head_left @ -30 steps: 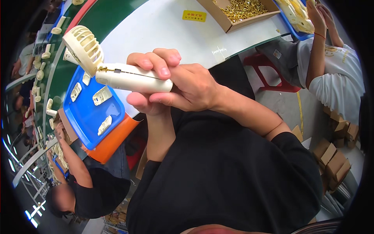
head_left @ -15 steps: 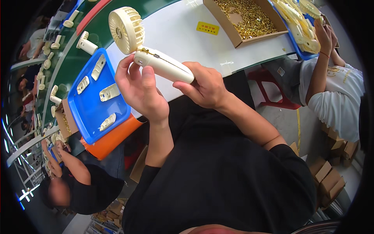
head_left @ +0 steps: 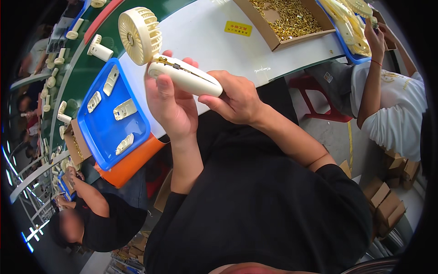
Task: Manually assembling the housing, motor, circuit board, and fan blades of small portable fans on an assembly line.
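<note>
A cream handheld fan (head_left: 185, 78) is held between my two hands above the white table. Its round caged head (head_left: 140, 36) points up to the left. Along the handle a seam stands partly open, with a brass-coloured part showing near the neck. My left hand (head_left: 171, 100) wraps the handle close to the head, thumb on the near side and fingertips showing behind. The lower end of the handle sits in my right hand (head_left: 235, 98), between thumb and fingers. To the left lies a blue tray (head_left: 119, 139) with several cream handle shells (head_left: 125, 109).
At the back, a cardboard box (head_left: 276, 43) holds small brass-coloured pieces, beside a yellow card (head_left: 238, 28). More fans (head_left: 100, 48) lie on the green conveyor (head_left: 109, 27). A co-worker (head_left: 388, 96) works at the right, another (head_left: 98, 214) at the lower left. A red stool (head_left: 315, 98) stands right.
My left hand has shifted from the handle's end near the head to wrap around the handle. The fan moved slightly left, and its seam gapes wider. The right co-worker's hands moved.
</note>
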The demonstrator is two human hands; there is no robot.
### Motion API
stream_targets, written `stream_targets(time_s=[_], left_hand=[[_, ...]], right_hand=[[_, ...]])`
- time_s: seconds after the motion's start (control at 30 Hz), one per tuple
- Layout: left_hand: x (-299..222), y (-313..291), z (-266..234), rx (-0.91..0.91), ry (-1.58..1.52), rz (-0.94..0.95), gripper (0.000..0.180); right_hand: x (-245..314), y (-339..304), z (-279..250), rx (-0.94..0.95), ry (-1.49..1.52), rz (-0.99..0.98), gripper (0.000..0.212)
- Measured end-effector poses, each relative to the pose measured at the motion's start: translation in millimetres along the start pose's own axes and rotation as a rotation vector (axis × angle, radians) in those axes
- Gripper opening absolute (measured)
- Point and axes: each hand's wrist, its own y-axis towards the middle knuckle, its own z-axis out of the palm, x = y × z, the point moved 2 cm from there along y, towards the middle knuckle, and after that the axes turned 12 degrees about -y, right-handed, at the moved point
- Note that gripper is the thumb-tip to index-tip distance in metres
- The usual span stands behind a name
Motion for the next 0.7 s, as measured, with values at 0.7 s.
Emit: stream_targets(time_s=[0.7], left_hand=[[28, 2, -22, 0.484, -0.271, -0.126, 0.063]], right_hand=[[-2, -1, 4, -0.076, -0.019, -0.086, 0.05]])
